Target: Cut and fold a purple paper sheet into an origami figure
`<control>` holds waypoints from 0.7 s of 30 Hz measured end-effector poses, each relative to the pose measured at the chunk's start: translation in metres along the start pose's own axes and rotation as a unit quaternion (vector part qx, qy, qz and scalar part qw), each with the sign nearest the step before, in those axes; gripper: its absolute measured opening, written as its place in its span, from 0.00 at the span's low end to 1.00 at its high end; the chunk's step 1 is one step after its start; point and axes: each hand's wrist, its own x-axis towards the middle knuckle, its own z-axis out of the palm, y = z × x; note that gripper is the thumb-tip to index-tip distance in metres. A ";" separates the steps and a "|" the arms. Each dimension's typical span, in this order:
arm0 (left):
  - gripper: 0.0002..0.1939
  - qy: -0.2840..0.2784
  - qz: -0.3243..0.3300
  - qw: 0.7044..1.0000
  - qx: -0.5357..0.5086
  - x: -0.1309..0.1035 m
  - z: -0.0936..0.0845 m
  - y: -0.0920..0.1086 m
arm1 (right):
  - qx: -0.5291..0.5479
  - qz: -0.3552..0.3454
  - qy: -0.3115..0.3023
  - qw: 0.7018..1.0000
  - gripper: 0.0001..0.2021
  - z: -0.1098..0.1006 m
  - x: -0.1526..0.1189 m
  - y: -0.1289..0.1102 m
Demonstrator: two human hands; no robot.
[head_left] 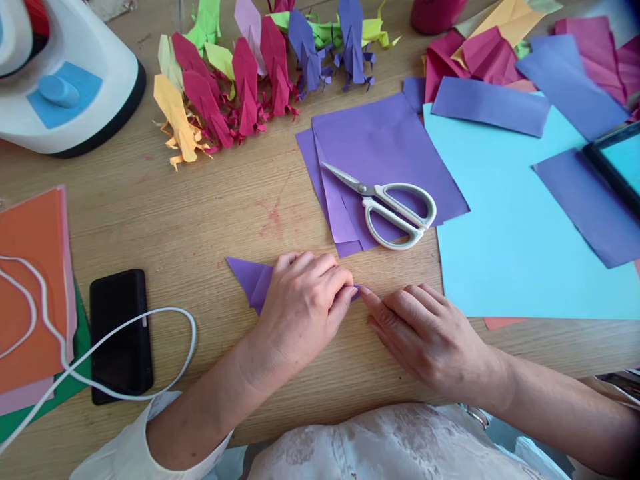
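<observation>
A piece of folded purple paper [253,278] lies on the wooden table, its pointed left end showing past my left hand. My left hand [307,307] is closed over its middle, with thumb and forefinger pinching near the narrow right end. The forefinger of my right hand [430,333] meets that thin tip, while the other fingers curl inward; its thumb is mostly hidden. Just beyond my hands, white-handled scissors [367,191] rest slightly open on a stack of purple sheets [375,143].
Several folded paper figures [245,87] stand at the back. Light-blue paper [500,253] and loose coloured pieces [490,107] cover the right. On the left are a black power bank [117,347], a white cable [185,360], orange paper [30,287] and a white-and-blue appliance [95,60].
</observation>
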 end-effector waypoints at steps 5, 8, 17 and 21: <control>0.10 0.001 0.000 1.000 0.009 0.000 0.001 0.000 | -0.001 0.001 0.004 1.000 0.17 0.000 0.001 0.000; 0.09 0.002 -0.004 1.000 0.011 0.000 0.001 0.001 | -0.002 0.003 0.003 1.000 0.17 0.000 0.001 -0.001; 0.08 0.004 -0.002 1.000 0.014 0.000 0.000 0.002 | -0.008 0.007 0.007 1.000 0.16 0.000 0.002 0.000; 0.08 0.008 -0.001 1.000 0.019 0.001 0.001 0.001 | -0.008 0.006 0.005 1.000 0.17 0.000 0.002 0.001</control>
